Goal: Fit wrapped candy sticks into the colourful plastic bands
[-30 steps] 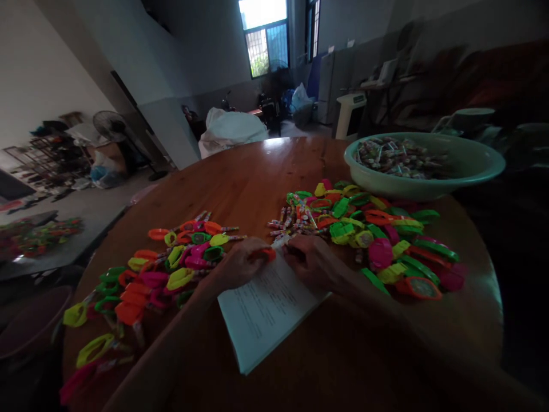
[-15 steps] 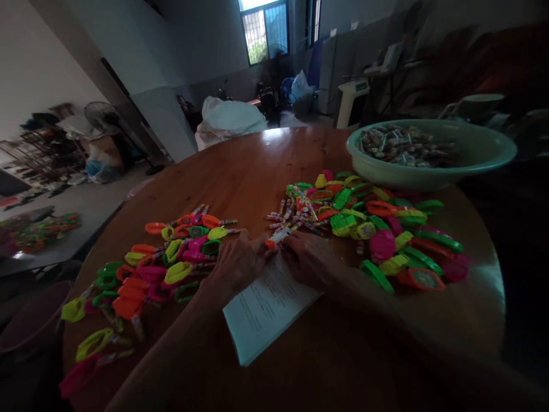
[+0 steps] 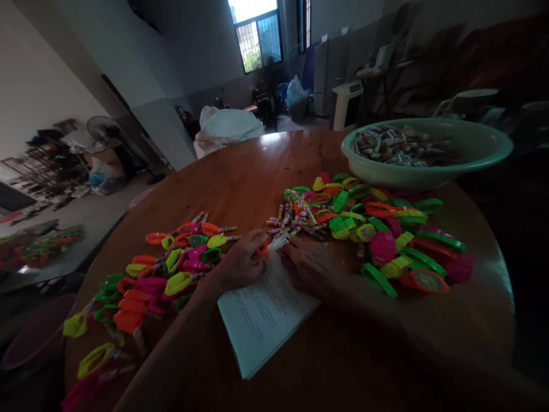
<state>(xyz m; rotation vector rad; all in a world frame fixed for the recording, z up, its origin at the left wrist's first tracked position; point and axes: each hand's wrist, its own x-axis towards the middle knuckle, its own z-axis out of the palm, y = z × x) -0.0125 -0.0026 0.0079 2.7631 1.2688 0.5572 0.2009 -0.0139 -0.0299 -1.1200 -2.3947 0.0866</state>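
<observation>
Indoors, a left hand curls its fingers around an orange piece at the far end of a paper stack, while a right hand pinches a whitish piece just beside it. Keeping both grips close, light and steady would likely serve best. Counted: one orange piece held, one whitish piece, one stack, one green basin; the bright plastic rings across the surface overlap too much to tally.
</observation>
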